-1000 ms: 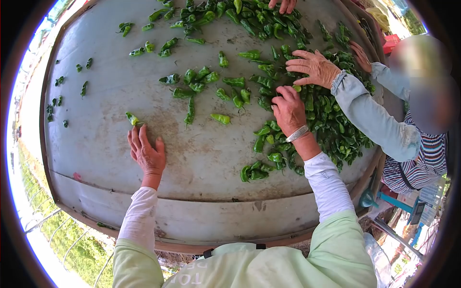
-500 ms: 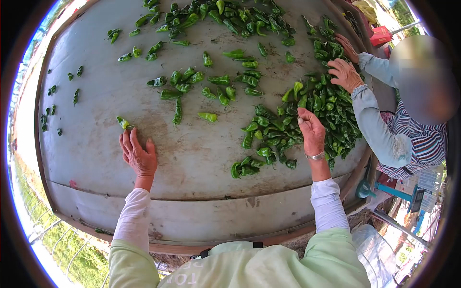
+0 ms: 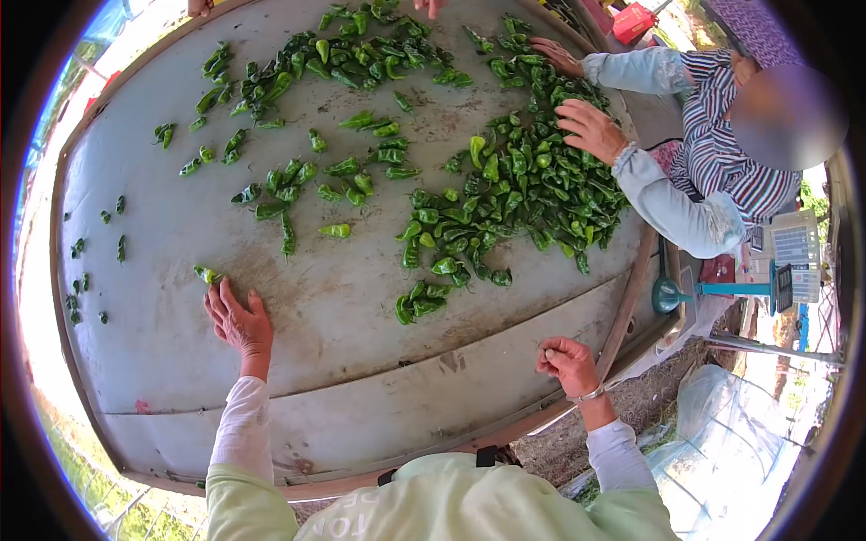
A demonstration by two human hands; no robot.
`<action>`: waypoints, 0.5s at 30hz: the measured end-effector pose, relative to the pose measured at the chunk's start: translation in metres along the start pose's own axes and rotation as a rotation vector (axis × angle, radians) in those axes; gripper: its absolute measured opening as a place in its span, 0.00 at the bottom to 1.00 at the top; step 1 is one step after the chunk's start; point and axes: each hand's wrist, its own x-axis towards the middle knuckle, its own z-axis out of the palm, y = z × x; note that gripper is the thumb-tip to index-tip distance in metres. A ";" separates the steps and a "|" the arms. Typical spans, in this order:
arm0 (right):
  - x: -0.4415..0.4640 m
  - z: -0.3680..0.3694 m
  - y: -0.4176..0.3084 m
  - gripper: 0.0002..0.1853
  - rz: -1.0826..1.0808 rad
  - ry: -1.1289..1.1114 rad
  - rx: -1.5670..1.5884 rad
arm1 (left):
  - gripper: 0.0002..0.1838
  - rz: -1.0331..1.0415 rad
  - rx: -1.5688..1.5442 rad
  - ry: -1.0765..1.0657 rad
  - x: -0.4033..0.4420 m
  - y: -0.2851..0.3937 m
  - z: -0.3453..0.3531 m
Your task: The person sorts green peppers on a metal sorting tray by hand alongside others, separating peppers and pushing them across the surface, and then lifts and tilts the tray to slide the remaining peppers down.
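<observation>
My left hand (image 3: 242, 326) lies on the grey table top (image 3: 334, 316) with its fingers spread, fingertips against a yellowish-green pepper (image 3: 207, 274). Over the table's near right part, my right hand (image 3: 570, 365) is closed, thumb and fingers pressed together; whatever is in it, if anything, is hidden. A large pile of green peppers (image 3: 532, 180) lies beyond it. Between my left hand and that pile, several loose peppers (image 3: 281, 187) are scattered, with a single light-green pepper (image 3: 335, 231) apart from them.
At the right, a co-worker in a striped top has both hands (image 3: 591, 131) at the pile. Another person's hand (image 3: 431, 5) shows at the far edge. More peppers (image 3: 347, 59) lie at the back, and small ones (image 3: 77, 284) at the left. A scale (image 3: 780, 287) stands at right.
My right hand has drawn back from the pepper pile toward the table's near edge. The view has turned rightward. My left hand stays by the same pepper.
</observation>
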 end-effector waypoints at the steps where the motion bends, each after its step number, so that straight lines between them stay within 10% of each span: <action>1: -0.023 -0.010 0.016 0.07 0.051 0.019 -0.028 | 0.32 0.010 -0.004 0.009 0.000 -0.002 0.002; 8: -0.192 -0.043 0.199 0.10 0.579 0.044 -0.288 | 0.32 0.038 -0.056 0.042 -0.001 -0.010 0.004; 10: -0.230 -0.045 0.262 0.17 0.293 -0.423 -1.029 | 0.32 0.016 -0.063 0.008 -0.001 -0.009 0.000; 13: -0.241 -0.034 0.315 0.20 0.300 -0.362 -1.390 | 0.32 0.022 -0.081 0.016 -0.001 -0.011 0.000; 15: -0.231 -0.021 0.289 0.19 -0.144 0.077 -1.070 | 0.32 0.023 -0.097 0.001 -0.002 -0.010 -0.002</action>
